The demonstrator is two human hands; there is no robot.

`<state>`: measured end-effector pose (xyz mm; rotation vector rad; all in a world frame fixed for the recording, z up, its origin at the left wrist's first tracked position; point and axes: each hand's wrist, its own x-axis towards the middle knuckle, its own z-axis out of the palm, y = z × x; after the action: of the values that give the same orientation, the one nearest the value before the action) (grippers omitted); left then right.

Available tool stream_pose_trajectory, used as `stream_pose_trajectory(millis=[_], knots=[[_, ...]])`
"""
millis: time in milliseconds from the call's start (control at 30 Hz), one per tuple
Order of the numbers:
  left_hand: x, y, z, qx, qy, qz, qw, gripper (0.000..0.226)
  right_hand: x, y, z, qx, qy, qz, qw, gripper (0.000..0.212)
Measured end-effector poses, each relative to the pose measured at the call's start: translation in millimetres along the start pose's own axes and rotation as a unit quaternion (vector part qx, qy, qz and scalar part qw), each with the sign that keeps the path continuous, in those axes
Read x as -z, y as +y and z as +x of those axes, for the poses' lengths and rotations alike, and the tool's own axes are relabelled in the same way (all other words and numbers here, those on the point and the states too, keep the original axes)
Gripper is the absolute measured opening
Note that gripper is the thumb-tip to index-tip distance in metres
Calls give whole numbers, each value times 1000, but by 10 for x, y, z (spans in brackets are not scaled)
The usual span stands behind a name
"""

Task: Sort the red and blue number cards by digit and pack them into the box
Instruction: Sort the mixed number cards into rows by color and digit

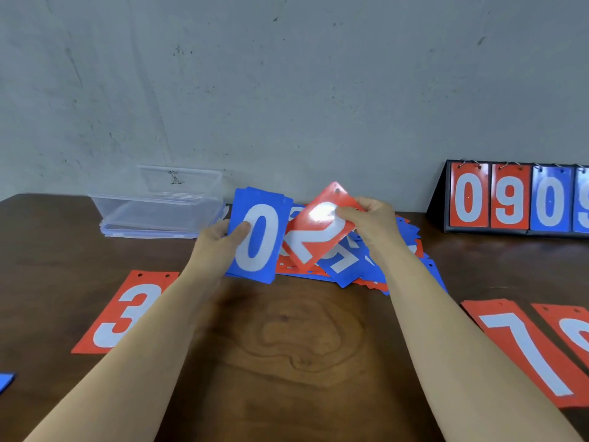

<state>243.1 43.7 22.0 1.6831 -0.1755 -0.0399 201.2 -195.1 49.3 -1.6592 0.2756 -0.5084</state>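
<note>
My left hand grips a small stack of blue cards with a blue 0 card on top, thumb across its face. My right hand pinches a red 2 card, tilted like a diamond and lifted above a mixed pile of red and blue cards at the table's middle. A clear plastic box sits open at the back left. A red 3 card lies flat at the left; a red 7 card lies at the right beside another red card cut off by the frame.
A black flip scoreboard showing 0, 9, 0 stands at the back right against the grey wall. A blue card corner pokes in at the lower left edge. The dark wooden table stretches bare between my forearms.
</note>
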Motion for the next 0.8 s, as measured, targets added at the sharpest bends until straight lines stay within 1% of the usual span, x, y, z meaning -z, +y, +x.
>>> stream_pose_trajectory(millis=[133,167,233,300,367,467,600,700,800], knots=[[-127,51,-56,47,-62,-60,995,18,-166,-78,-77,-18,-67,13,998,10],[-144,54,-59,57,-71,-68,994,17,-204,-97,-96,-21,-74,22,997,8],[-157,48,-68,72,-67,-72,993,17,-263,-128,-131,-30,-72,49,996,13],[-156,49,-76,86,-37,-76,993,20,-306,-118,-154,-48,-64,76,994,10],[-147,41,-92,96,-4,-97,991,19,-348,-76,-198,-78,-76,64,992,4],[-130,24,-149,113,23,-127,985,18,-421,9,-297,-105,-90,24,990,11],[-41,0,-274,102,57,-107,987,11,-482,35,-383,-99,-55,-4,994,17],[87,3,-390,96,97,-96,986,14,-513,42,-414,-100,-41,-13,994,20],[299,-7,-506,108,130,-88,982,14,-578,32,-479,-112,-46,-4,993,8]])
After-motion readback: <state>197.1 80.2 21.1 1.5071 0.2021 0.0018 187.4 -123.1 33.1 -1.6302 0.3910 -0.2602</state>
